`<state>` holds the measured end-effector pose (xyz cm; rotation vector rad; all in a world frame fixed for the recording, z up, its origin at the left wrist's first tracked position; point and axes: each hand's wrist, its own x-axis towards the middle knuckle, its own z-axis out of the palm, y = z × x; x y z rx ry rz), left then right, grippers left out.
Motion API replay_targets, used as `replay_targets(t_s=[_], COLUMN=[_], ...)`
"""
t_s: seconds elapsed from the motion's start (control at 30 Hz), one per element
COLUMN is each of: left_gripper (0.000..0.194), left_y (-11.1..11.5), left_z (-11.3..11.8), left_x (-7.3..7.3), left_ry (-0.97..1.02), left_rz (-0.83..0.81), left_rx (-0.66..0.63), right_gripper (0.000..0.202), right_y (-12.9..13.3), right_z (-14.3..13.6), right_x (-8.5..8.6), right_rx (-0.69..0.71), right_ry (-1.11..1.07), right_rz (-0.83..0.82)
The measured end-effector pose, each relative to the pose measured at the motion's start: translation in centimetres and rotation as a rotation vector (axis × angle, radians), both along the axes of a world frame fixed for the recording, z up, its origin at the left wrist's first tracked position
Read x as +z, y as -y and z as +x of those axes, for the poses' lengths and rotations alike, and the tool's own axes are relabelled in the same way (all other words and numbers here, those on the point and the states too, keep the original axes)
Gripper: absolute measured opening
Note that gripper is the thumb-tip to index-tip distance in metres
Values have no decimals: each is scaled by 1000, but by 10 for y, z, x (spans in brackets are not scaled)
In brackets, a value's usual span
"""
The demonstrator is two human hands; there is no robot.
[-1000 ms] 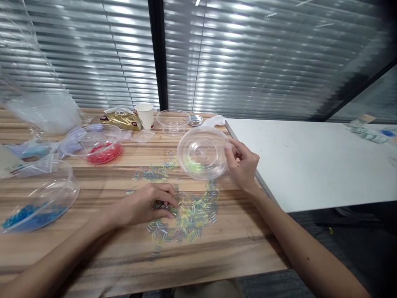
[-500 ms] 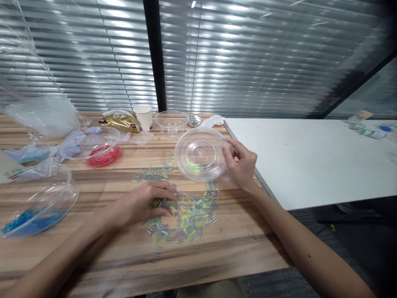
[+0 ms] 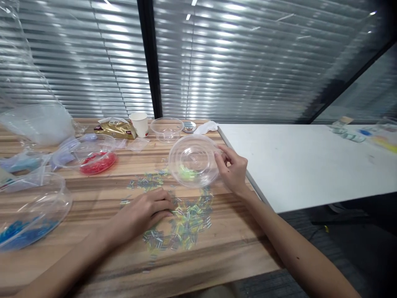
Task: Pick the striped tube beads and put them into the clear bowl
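My right hand (image 3: 231,167) grips the rim of a clear round plastic bowl (image 3: 194,160), tilted above the table, with some yellow-green pieces inside it. Below the bowl, many small tube-like beads (image 3: 189,221) in yellow, green and grey-blue lie scattered on the wooden table (image 3: 217,265). At the left edge of these beads is my left hand (image 3: 153,209), palm down, thumb and fingers drawn together at the tips. Whatever is between those fingertips is too small to make out.
At left are a bowl of blue beads (image 3: 31,231), a bowl of red beads (image 3: 97,162) and plastic bags. Along the back stand a gold packet (image 3: 116,127), a paper cup (image 3: 139,125) and another clear bowl (image 3: 167,130). A white table (image 3: 297,161) adjoins at right.
The fingers of my left hand have closed together among the beads. My right hand still holds the tilted bowl. The whole view has shifted slightly.
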<state>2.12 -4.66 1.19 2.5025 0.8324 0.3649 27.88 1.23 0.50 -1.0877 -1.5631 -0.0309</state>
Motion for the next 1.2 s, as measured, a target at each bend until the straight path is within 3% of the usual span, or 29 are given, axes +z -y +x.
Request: replay_targets(t_s=[0.23,0.47,0.57,0.63,0.7,0.8,0.93,1.03,1.2], left_gripper=[22,17,17,19,17,20,14,19,14], left_y=[-3,-11,-13,-16,-20,-24,-20,-17,-20], left_z=[-3,-6,-11,-14,-16,-14,-4,2,3], left_x=[-9,-13,-21,-26,-27,-18,5,20,27], left_ry=[13,-16,22,48,51,74,31,57,143], left_rz=[140,218,299,351,382,385,280,254,351], left_rx=[-25,-31,24,132,98,124,180,226,350], right_gripper=[26,31,33,34,34,33,31,31,29], right_y=[-1,3,3,2,1,-1,2,2,6], right_z=[-2,-11,-14,-14,-12,-9,-6,-9,-20], right_x=[2,3,7,9,11,11,11,9,3], right_rx=[15,18,3,-31,-59,-81,-70,-67,1], right_ry=[-24,109,172,182,190,145,41,45,146], right_rz=[-4,48,104,115,95,94,127,120,149])
